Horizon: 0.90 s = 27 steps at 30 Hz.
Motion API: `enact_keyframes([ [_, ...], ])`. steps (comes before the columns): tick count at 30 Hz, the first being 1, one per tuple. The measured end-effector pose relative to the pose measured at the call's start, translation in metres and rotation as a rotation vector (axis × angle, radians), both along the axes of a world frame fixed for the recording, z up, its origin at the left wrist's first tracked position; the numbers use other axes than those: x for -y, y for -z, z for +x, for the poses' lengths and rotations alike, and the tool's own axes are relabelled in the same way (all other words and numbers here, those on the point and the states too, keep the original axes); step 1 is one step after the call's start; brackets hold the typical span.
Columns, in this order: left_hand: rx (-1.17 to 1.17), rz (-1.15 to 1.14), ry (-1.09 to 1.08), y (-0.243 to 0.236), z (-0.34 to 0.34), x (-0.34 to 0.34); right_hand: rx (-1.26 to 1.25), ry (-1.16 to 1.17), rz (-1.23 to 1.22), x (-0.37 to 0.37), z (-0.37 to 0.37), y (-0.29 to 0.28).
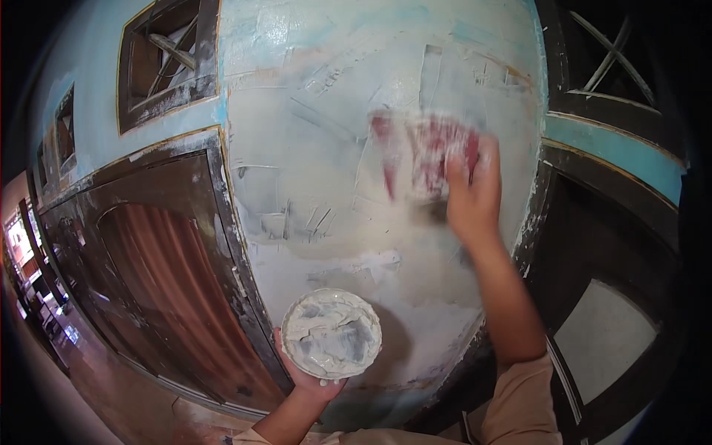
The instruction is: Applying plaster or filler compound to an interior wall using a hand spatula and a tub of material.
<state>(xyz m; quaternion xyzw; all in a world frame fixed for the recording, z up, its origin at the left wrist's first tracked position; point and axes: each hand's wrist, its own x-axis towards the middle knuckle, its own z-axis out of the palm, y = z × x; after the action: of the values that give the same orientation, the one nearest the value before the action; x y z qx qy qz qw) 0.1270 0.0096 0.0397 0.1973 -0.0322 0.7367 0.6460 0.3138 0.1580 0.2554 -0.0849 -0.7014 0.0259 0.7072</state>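
My right hand (475, 189) grips a dark red putty spreader (437, 148) against the upper right part of the wall (311, 185). White putty smears most of its blade, and motion blurs its edges. Low in front of the wall, my left hand (305, 380) supports a round bowl (379, 337) from beneath, its fingertips showing under the rim. Thick off-white putty (334, 334) coats the inside of the bowl, with greyish patches showing through. Across the wall run uneven pale putty layers, scraped ridges and faded blue paint.
Left of the wall stands a dark wooden door (81, 245) with a reddish-brown curtain (178, 274) in its panel. A dark door frame (541, 200) borders the right side. Above each doorway is a framed opening, the left one (167, 59) with crossed slats.
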Motion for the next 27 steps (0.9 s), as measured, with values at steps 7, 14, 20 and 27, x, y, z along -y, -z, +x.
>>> enact_keyframes([
  [7,0.001,-0.121,-0.115,0.022,-0.006,-0.015,-0.165,0.233,0.186,-0.055,0.007,-0.239],
  [14,0.032,-0.129,-0.223,0.029,-0.021,-0.016,-0.085,0.636,0.007,-0.061,-0.022,-0.293],
  [20,-0.02,-0.116,-0.27,0.032,-0.03,-0.016,-0.103,0.383,-0.045,-0.048,0.005,-0.294],
  [27,-0.024,-0.186,-0.237,0.031,-0.029,-0.023,0.017,0.801,-0.035,-0.057,-0.008,-0.295],
])
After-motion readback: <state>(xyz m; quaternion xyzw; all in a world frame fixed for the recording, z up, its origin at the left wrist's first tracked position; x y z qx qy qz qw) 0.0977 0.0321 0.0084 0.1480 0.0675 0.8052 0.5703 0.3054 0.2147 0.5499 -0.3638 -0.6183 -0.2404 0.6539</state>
